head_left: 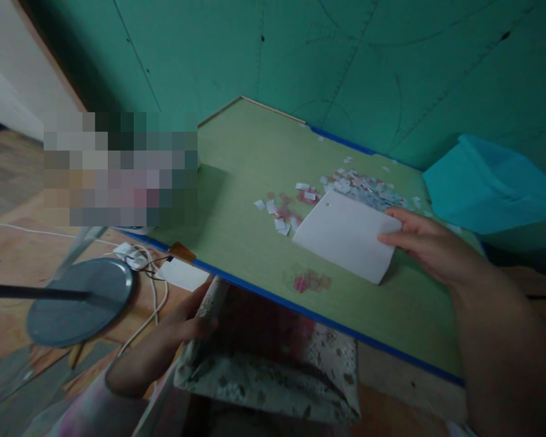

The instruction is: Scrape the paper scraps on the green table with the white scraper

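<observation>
My right hand [437,246] pinches a white card [346,237] between thumb and fingers. The card has a small hole near one corner and is tilted over the green tabletop [255,158]. Just behind it lies a heap of small white and reddish paper pieces [359,185], with a few loose white squares to its left. Below the card is a small patch of translucent red pieces [309,281]. My left hand [168,340] grips the left side of an open, floral-covered box [264,385] at the table's front edge. Its dim interior looks reddish.
A turquoise bag-like thing [495,188] stands at the table's right end, against the green wall [273,54]. At left, a pixelated area hides part of the table. On the floor are a round grey base [82,303] with a pole and white cables [152,303].
</observation>
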Demonstrator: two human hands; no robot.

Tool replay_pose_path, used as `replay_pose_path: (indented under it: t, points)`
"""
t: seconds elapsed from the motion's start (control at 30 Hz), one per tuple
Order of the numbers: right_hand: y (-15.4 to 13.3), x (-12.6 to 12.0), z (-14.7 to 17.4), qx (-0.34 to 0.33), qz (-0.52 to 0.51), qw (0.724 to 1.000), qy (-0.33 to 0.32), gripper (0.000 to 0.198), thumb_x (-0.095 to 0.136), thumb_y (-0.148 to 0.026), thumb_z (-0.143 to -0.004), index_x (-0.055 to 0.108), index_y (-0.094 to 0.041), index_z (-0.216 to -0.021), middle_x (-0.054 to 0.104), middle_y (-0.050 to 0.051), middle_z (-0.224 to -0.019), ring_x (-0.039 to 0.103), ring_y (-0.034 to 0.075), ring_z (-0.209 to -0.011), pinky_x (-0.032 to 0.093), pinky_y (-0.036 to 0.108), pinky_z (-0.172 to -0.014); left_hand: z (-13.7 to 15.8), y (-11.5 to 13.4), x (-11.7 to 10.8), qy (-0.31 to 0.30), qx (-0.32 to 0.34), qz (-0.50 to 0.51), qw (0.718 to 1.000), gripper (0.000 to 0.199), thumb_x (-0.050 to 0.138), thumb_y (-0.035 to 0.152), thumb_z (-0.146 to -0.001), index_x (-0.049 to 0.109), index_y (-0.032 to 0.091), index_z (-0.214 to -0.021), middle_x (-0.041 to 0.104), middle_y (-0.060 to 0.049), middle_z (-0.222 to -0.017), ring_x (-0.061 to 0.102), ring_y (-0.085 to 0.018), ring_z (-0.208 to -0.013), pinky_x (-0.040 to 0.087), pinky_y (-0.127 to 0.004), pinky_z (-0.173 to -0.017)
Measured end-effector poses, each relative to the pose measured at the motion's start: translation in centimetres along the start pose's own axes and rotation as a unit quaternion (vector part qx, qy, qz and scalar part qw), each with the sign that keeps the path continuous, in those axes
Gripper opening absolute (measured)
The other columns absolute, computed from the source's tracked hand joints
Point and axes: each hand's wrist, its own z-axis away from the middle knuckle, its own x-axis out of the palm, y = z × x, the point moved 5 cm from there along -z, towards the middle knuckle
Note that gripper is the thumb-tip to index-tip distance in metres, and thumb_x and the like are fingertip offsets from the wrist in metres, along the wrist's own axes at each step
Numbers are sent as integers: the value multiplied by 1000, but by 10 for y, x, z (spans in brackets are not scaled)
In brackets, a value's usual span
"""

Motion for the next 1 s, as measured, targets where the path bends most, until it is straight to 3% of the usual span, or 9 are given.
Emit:
replay_pose_path:
  t: [0.2,0.3,0.4,0.57,0.7,0.83,1.0]
  points:
    - [-1,27,11,44,38,991,-124,29,62,-34,-71,54,-22,-96,66,0,-87,62,15,-78,46,25,-66,-3,-5,1,-11,-6,19,1000,65,56,23,-71,37,34,-132,61,5,-122,39,-29,-125,35,-39,-99]
    - [-2,34,15,26,52,987,-147,25,61,-34,-72,54,-20,-92,65,0,-85,61,14,-77,46,24,-66,-8,-10,-1,-20,2,17,1000,60,56,22,-71,44,34,-128,64,4,-118,33,-27,-129,29,-39,-104]
    - [-4,37,16,12,54,986,-156,23,60,-33,-73,53,-19,-89,63,0,-84,60,13,-77,45,23,-66,-16,-16,-6,-4,34,-8,999,55,61,27,-62,57,31,-117,66,2,-115,33,-31,-128,29,-41,-103]
    - [-5,44,18,11,37,981,-188,20,58,-31,-74,49,-18,-87,60,-1,-82,57,12,-74,42,22,-63,-24,-25,-15,39,36,-8,999,49,65,29,-54,66,30,-103,73,2,-93,52,-34,-110,43,-36,-89]
    - [-6,46,17,-5,36,981,-190,19,57,-30,-73,48,-19,-85,59,-1,-83,56,12,-75,41,22,-64,-17,-15,-2,-3,17,6,1000,53,67,29,-57,62,33,-110,74,4,-69,64,-29,-92,47,-35,-82]
    - [-8,47,16,-18,33,981,-192,17,57,-27,-72,48,-19,-83,57,-2,-78,55,11,-73,41,22,-62,-6,-2,13,-12,23,22,999,58,61,27,-64,53,30,-122,75,2,-80,60,-29,-102,44,-38,-90]
    - [-10,48,17,-32,28,980,-196,16,57,-26,-71,48,-18,-82,56,-2,-76,53,10,-70,40,21,-59,-3,-3,16,6,27,16,999,66,60,27,-65,44,27,-129,73,-1,-96,56,-31,-107,43,-42,-91]
